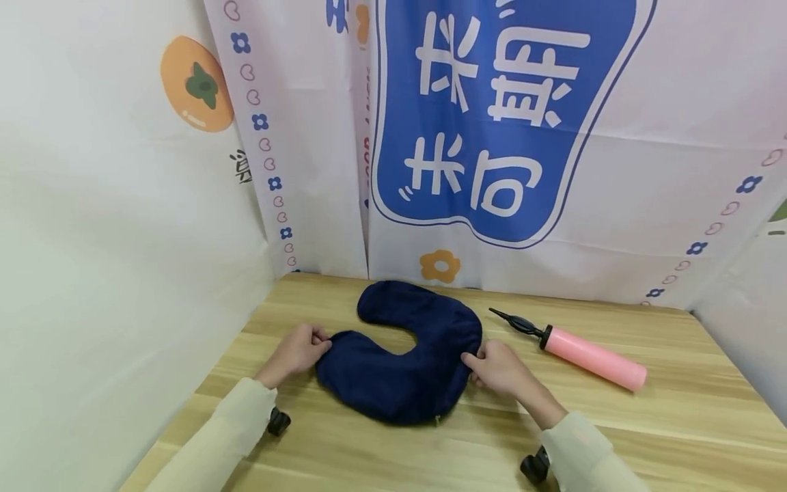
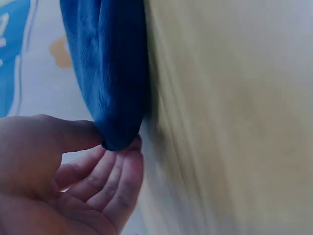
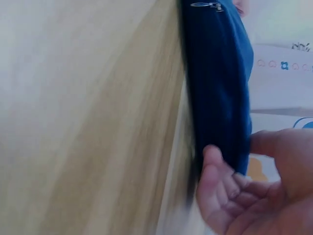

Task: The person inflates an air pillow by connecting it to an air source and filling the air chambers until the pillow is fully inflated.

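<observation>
A dark navy U-shaped neck pillow (image 1: 393, 383) lies on the wooden table, its opening facing left. My left hand (image 1: 302, 350) pinches the tip of its near arm between thumb and fingers, and the left wrist view shows the fabric (image 2: 112, 73) caught there. On the other side my right hand (image 1: 496, 367) grips the pillow's curved outer edge, thumb on top and fingers beneath. In the right wrist view a zipper pull (image 3: 215, 6) shows on the side of the pillow.
A pink hand pump (image 1: 593, 357) with a black nozzle lies on the table to the right of the pillow. Behind the wooden table (image 1: 688, 410) hangs a printed cloth (image 1: 627, 232), and a white wall panel (image 1: 123, 239) stands at the left.
</observation>
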A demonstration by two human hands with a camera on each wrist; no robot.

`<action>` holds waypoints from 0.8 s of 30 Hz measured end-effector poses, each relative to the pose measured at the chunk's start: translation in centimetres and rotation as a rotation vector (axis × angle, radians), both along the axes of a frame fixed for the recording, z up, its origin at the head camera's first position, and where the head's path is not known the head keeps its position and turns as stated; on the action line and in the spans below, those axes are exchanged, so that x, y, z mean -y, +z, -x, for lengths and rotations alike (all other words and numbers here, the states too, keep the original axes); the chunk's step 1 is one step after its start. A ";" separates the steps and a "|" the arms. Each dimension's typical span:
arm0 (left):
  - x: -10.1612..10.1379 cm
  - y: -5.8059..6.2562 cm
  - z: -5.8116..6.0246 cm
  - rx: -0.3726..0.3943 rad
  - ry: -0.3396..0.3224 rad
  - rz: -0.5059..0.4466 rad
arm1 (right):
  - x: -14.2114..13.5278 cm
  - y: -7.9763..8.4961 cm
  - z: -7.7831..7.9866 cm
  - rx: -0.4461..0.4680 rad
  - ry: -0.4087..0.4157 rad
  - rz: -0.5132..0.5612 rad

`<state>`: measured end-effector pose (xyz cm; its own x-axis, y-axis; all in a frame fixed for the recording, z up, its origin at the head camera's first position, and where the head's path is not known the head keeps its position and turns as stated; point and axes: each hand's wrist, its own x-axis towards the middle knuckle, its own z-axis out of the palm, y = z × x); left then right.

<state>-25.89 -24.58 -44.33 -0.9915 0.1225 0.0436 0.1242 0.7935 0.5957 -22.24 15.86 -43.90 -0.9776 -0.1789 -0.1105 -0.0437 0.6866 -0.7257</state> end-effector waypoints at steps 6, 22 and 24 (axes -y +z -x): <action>0.9 0.3 1.8 -0.081 0.013 0.027 | 0.2 -0.2 0.5 -0.029 0.117 0.002; -4.3 5.9 -5.4 -0.285 -0.404 0.143 | 0.8 2.2 -5.1 -0.157 0.400 -0.068; -5.8 5.9 -5.9 -0.286 -0.544 0.111 | 1.4 2.2 -5.6 -0.159 0.425 -0.055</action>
<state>-20.02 -18.74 -38.46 -0.7368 0.6255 0.2566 0.6704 0.6270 0.3967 -16.65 14.49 -41.73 -0.8242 -0.5661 0.0143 -0.4377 0.6207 -0.6505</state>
